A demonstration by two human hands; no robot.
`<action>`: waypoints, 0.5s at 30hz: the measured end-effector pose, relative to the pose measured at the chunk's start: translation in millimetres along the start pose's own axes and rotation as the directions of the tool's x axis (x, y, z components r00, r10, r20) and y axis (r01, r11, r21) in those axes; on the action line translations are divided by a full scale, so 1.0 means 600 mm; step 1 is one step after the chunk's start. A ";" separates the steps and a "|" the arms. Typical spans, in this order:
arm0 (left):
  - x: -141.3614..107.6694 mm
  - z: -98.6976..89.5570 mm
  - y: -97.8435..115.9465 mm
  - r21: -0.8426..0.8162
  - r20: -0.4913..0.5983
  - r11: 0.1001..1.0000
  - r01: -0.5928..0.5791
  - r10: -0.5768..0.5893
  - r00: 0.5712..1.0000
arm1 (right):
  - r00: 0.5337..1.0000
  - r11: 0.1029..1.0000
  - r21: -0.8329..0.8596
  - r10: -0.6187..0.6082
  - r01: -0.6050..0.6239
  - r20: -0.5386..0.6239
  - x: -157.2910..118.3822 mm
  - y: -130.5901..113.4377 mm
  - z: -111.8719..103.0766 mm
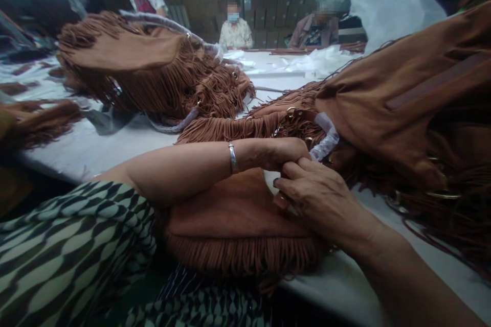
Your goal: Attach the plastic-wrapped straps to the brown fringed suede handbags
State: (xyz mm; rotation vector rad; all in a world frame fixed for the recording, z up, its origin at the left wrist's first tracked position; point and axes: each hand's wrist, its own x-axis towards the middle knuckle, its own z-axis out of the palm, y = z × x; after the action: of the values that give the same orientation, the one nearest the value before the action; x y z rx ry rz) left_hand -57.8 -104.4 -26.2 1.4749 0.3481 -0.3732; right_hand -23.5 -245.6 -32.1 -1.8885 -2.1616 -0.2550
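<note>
A brown suede bag (230,209) with a fringe along its lower side lies at the table's near edge, close to my body. My left hand (293,153), a silver bracelet on its wrist, reaches across above the bag with its fingers curled closed. My right hand (320,191) meets it at the bag's right end, its fingers bent and pressed together. From under the right fingers sticks a small brown leather tab (281,201). What the left fingers grip is hidden behind the right hand. Just beyond the hands is a handle wrapped in clear plastic (326,138).
Another fringed bag (126,53) lies at the back left, its handle wrapped. A large brown bag (383,82) fills the right side, with fringe and metal rings. White sheets (326,59) cover the far table, where several people sit or stand. Cartons (268,10) are stacked behind.
</note>
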 end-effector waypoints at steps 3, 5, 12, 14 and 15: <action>-0.001 0.002 -0.010 -0.010 0.020 0.999 -0.036 0.036 0.999 | 1.000 0.970 0.241 -0.005 -0.001 0.023 -0.003 0.020 -0.004; -0.001 0.003 -0.019 -0.021 0.054 0.999 -0.033 0.035 0.998 | 0.997 0.899 0.437 0.005 -0.037 0.074 -0.007 0.034 -0.013; 0.004 0.007 -0.029 -0.036 0.154 0.999 0.000 0.005 0.988 | 0.963 0.529 0.820 -0.024 -0.216 0.269 -0.022 0.050 -0.044; 0.003 0.012 -0.026 -0.046 0.080 0.998 -0.033 0.036 0.996 | 0.973 0.430 0.874 0.048 -0.226 0.228 -0.027 0.053 -0.046; 0.000 0.016 -0.025 -0.047 0.004 0.996 -0.074 0.074 0.997 | 0.977 0.385 0.899 0.119 -0.211 0.178 -0.030 0.056 -0.047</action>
State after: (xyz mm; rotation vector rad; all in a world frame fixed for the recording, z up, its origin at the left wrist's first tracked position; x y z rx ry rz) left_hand -64.2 -114.8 -38.9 1.4359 0.2954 -0.3080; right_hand 13.9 -266.0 -12.2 -1.3584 -1.5077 0.9272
